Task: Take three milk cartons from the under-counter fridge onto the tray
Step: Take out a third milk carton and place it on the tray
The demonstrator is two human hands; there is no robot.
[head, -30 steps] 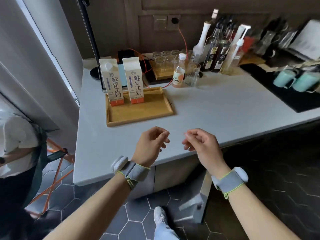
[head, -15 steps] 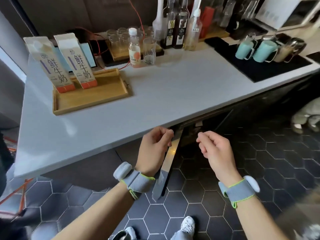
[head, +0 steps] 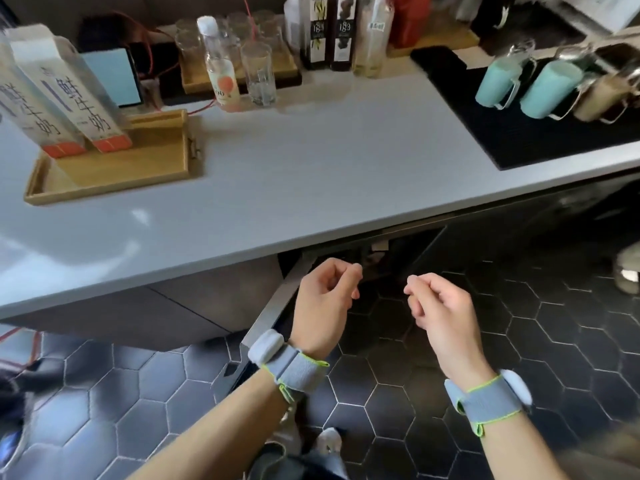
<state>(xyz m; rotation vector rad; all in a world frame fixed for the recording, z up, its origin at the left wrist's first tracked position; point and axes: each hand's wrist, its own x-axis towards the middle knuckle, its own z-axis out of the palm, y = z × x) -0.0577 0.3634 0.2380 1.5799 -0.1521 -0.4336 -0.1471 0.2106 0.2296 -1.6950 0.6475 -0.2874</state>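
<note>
Two white milk cartons with orange bases, one (head: pixel 34 109) at the far left and one (head: pixel 86 102) beside it, stand at the back of a wooden tray (head: pixel 114 178) on the grey counter's left side. Below the counter edge the under-counter fridge door (head: pixel 273 303) hangs open, its metal edge running down toward the floor. My left hand (head: pixel 323 299) hovers in front of that door edge with curled fingers and holds nothing. My right hand (head: pixel 438 306) floats to the right of it, fingers also loosely curled and empty. The fridge interior is dark and hidden.
The grey counter (head: pixel 311 161) carries a small bottle (head: pixel 220 67), drinking glasses (head: pixel 259 74), dark syrup bottles (head: pixel 329 29) and a black mat (head: pixel 519 133) with turquoise mugs (head: pixel 498 81). Dark hexagonal floor tiles (head: pixel 398 393) lie below. My shoes show near the bottom edge.
The view has shifted right and down toward the fridge opening. Both hands have dropped from above the counter to below its edge, in front of the open fridge door.
</note>
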